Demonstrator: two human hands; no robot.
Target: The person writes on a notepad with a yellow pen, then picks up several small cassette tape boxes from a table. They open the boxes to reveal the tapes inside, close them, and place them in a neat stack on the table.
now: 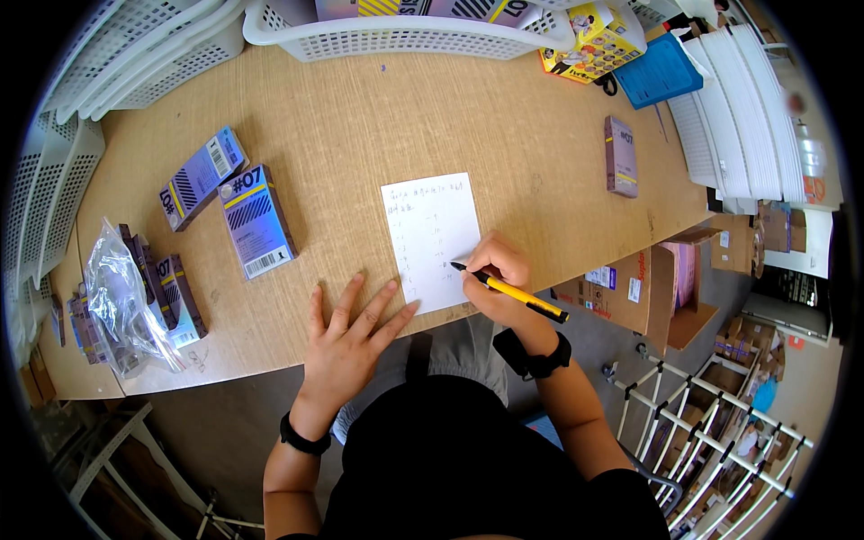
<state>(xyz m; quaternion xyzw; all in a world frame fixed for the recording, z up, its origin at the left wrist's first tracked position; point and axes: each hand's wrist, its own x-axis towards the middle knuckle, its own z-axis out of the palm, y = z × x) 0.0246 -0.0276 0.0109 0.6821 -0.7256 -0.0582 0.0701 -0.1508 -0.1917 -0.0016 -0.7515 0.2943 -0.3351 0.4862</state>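
Note:
A white sheet of paper (423, 236) with lines of handwriting lies near the front edge of the wooden table. My right hand (497, 274) grips a yellow marker pen (515, 292) with a black tip, its point at the paper's right side. Spread flat on the table, my left hand (354, 333) has its fingertips by the paper's lower left corner and holds nothing. Left of the paper are two purple-blue printed boxes, one flat box (258, 223) and another box (203, 178) touching it at an angle.
A clear plastic bag (126, 306) lies over several similar boxes at the left. White perforated baskets (405, 38) line the back and left. One small box (621, 157) lies at the right, near a blue folder (660, 72) and a white stack (733, 117). Cardboard cartons (621, 292) stand beyond the edge.

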